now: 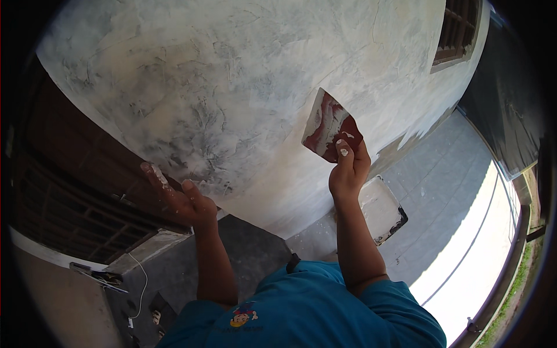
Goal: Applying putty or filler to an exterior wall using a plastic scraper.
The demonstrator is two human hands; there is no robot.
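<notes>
My right hand [350,171] grips a flat, reddish-brown putty spreader [328,124] by its lower corner, thumb on the near face. White putty streaks that face, and a dab sits on my thumb. Behind the spreader rises a wall [249,75] coated in uneven white and grey patches; I cannot tell whether the blade touches it. My left hand [184,202] is held up at the left, palm tilted upward and fingers stretched out, holding nothing. White putty smears its fingers. Darker grey patches of the wall show just beyond it.
On the grey floor [429,168] to the right stands a shallow white tray [401,218] with dark corners. A dark wooden door [75,191] is at the left, near a white cable [144,284]. A barred window [457,32] and a dark sheet [505,98] are at the upper right.
</notes>
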